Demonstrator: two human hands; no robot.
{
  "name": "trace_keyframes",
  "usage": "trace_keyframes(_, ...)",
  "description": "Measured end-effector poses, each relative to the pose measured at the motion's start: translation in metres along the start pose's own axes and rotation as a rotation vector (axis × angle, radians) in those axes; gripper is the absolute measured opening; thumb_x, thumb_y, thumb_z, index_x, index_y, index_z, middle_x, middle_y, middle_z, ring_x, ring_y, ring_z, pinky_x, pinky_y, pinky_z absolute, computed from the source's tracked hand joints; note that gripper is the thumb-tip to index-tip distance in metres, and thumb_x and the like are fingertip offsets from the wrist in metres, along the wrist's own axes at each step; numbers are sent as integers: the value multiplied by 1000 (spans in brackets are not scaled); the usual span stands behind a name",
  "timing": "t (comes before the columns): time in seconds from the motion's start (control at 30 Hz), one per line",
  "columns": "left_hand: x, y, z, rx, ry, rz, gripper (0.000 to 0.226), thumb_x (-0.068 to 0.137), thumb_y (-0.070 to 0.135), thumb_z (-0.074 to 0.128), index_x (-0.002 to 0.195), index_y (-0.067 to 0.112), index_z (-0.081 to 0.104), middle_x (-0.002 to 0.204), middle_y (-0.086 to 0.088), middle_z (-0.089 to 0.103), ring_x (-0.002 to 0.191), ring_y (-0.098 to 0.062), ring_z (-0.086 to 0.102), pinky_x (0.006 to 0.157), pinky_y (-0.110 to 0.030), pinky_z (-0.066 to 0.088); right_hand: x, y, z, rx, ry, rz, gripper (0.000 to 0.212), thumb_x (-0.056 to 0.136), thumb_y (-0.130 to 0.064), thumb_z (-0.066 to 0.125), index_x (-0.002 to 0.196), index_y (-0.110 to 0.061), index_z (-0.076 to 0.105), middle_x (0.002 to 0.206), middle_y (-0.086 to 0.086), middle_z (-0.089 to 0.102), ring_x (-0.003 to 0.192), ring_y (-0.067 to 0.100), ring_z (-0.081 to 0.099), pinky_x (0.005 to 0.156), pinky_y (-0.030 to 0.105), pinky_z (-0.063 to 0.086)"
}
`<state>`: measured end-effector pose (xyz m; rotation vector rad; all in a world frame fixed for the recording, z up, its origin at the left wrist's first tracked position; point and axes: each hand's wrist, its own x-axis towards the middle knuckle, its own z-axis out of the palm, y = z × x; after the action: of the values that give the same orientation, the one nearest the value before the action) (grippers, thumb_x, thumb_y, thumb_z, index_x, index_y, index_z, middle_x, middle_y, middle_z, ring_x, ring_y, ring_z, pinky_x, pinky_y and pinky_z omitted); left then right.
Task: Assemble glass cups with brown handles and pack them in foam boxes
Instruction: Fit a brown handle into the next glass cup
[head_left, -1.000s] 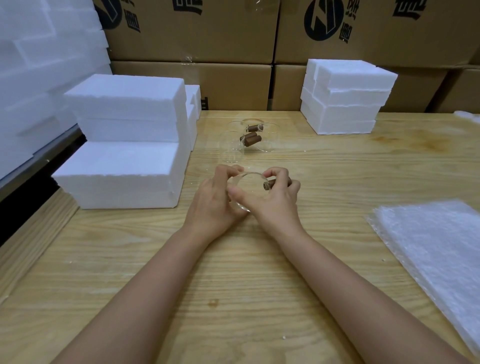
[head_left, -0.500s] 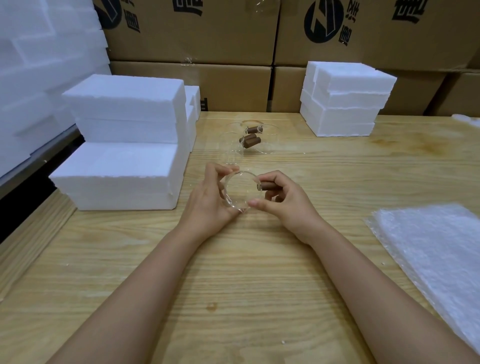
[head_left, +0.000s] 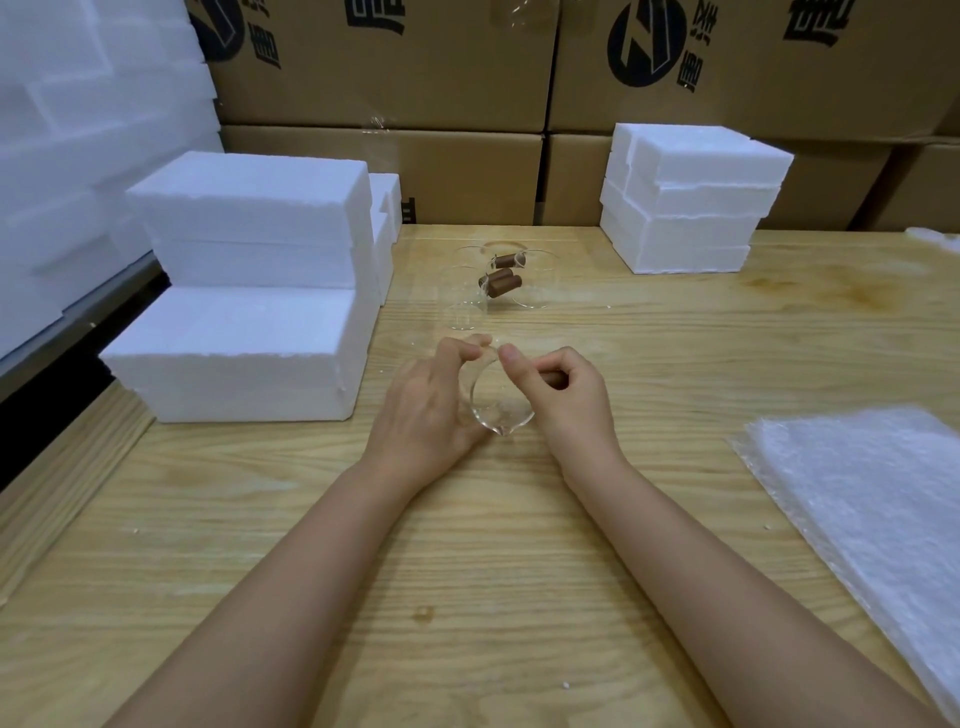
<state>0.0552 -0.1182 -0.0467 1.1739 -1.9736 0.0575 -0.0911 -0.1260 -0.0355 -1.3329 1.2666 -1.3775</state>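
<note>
Over the wooden table (head_left: 467, 561), head view: I see both hands holding one glass cup (head_left: 501, 413).
Left hand (head_left: 423, 402) curls round its rim; right hand (head_left: 569, 397) seems to pinch the brown handle (head_left: 554, 378), mostly hidden. Spare cups (head_left: 493, 283) lie beyond, near foam boxes (head_left: 244, 332).

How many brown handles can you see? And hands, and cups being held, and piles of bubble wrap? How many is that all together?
Handles: 3
Hands: 2, the left hand and the right hand
Held cup: 1
Bubble wrap pile: 1
Total: 7
</note>
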Motion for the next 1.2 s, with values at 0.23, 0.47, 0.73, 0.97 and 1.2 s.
trace_keyframes(0.23, -1, 1, 0, 1, -21, -57, 54, 65, 10, 82, 106, -1, 50, 128, -6, 63, 88, -34, 67, 79, -43, 49, -9, 0, 10, -326, -46, -64, 67, 57, -44, 86, 103, -22, 43, 112, -5, 26, 96, 7, 45, 89, 14, 37)
trace_keyframes(0.47, -1, -8, -2, -160, -78, -308, 65, 69, 24, 80, 106, 36, 28, 96, 24, 57, 83, -13, 61, 68, -29, 45, -6, 1, -2, -318, -152, -279, 67, 57, -31, 90, 110, -20, 52, 118, -5, 31, 97, -6, 45, 83, 3, 34)
trace_keyframes(0.73, 0, -9, -4, -415, -96, -334, 60, 71, 32, 84, 101, 40, 34, 115, 26, 56, 75, -16, 64, 76, -44, 54, 2, -3, -19, 155, -198, -231, 30, 85, 8, 63, 99, -18, 56, 92, 4, 60, 75, 7, 56, 72, 20, 48)
trace_keyframes(0.97, 1, -10, 0, -573, -116, -360, 69, 70, 37, 83, 119, 35, 34, 110, 10, 63, 70, -9, 59, 69, -20, 49, 10, 1, -22, 315, -166, -168, 24, 89, 11, 53, 95, -12, 60, 81, 5, 65, 65, 11, 61, 68, 22, 52)
trace_keyframes(1.2, 0, -6, -6, -557, -190, -344, 108, 56, 59, 79, 136, 66, 6, 111, 14, 65, 91, -1, 66, 83, -9, 46, 11, -4, -23, 431, -113, -95, 15, 93, 5, 50, 93, -8, 57, 81, 10, 58, 61, 13, 58, 63, 25, 51)
